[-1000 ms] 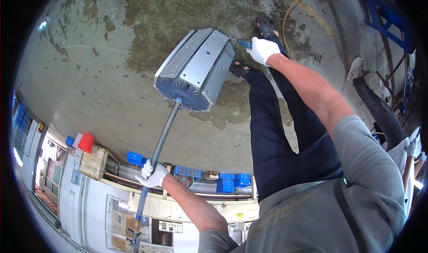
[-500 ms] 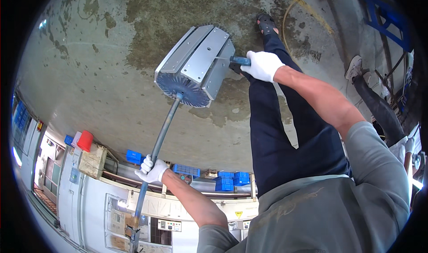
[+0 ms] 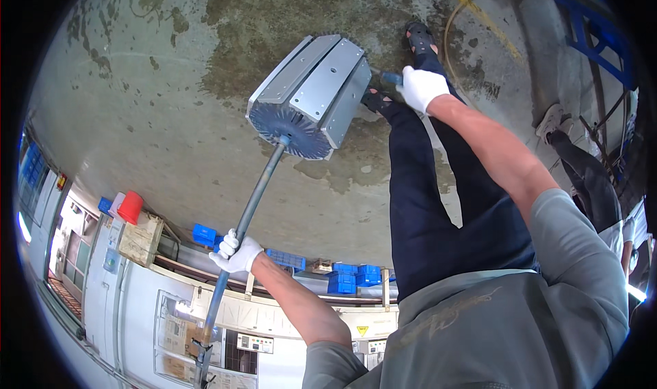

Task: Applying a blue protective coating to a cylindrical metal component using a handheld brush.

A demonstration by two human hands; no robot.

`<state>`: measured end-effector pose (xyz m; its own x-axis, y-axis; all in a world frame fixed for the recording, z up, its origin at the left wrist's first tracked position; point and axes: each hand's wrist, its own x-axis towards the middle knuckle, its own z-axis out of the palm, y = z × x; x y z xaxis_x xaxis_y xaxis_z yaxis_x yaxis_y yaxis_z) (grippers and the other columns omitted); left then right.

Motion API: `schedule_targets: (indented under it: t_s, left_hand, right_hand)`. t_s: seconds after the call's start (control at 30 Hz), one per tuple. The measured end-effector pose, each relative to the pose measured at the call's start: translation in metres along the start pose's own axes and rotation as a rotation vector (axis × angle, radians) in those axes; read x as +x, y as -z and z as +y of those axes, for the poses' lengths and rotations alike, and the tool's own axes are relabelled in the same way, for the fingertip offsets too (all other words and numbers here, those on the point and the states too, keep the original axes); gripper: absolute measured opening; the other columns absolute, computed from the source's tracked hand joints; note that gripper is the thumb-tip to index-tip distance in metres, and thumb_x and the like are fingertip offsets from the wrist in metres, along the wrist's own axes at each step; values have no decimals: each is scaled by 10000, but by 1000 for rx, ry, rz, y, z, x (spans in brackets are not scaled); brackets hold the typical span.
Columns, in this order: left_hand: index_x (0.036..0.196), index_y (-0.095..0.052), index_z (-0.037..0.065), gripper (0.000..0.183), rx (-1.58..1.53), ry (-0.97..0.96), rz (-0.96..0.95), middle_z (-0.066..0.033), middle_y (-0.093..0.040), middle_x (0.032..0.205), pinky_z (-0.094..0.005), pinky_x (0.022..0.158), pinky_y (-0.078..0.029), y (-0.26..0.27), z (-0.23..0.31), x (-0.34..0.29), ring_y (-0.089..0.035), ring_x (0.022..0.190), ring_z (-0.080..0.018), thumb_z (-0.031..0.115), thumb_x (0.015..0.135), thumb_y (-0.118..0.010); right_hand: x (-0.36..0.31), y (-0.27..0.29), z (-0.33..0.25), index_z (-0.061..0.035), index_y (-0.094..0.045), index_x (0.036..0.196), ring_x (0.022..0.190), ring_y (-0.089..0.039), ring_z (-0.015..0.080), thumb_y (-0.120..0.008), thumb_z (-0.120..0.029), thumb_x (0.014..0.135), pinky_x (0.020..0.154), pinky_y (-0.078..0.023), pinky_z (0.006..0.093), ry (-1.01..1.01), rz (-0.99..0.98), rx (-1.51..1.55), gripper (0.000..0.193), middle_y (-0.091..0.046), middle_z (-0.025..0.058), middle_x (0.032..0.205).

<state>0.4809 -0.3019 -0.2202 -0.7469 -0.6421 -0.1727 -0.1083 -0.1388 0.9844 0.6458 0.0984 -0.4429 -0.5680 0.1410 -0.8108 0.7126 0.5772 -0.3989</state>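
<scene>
A drum [image 3: 330,81] of pale grey metal panels with small holes sits at the end of a long grey-blue metal shaft [image 3: 254,196]. Blue bristle-like slats fan out round the shaft on the drum's near end. My gloved left hand [image 3: 236,253] is wrapped round the shaft, below the drum in the picture. To the right of the drum, my gloved right hand [image 3: 423,90] is closed on a blue-handled tool [image 3: 392,78]. A thin rod points from its handle toward the drum's side; its kind is unclear, and I cannot tell whether it touches the panels.
Wet stains mark the concrete floor [image 3: 171,149]. Blue crates [image 3: 342,279] and a red bucket [image 3: 130,207] line the machine along the lower side. A hose [image 3: 448,36] lies beyond my feet. At right are another person's leg [image 3: 582,166] and a blue metal frame [image 3: 595,43].
My right hand and the blue-handled tool have moved right and slightly up, away from over the panels. The drum appears slightly farther right and up in view. My left hand keeps its grip.
</scene>
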Motion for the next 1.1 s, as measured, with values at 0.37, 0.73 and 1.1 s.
schedule_targets:
  t_s: [0.37,0.73,1.1]
  left_hand:
    - [544,-187,205,488,-53,38,-74,47,-176,475,-316,504,-310,12,4,6,-243,428,-133,235,890,-531]
    - [550,-188,207,478,-66,33,-53,46,-202,456,-306,508,-302,15,7,2,-248,431,-127,230,892,-520]
    - [582,-303,178,485,61,-52,384,10,-347,514,-349,583,-406,-18,11,-13,-397,479,-156,408,937,-541]
  right_hand:
    - [-30,23,-65,-46,-580,926,703,-660,379,-582,-394,894,633,-516,465,322,21,111,349,-660,184,733]
    - [67,-16,3,-7,-564,1008,854,-667,392,-539,-352,911,740,-522,473,-22,9,109,359,-683,216,915]
    - [30,-3,13,2,-576,1023,895,-670,375,-579,-359,890,767,-520,447,-72,-66,68,385,-681,233,925]
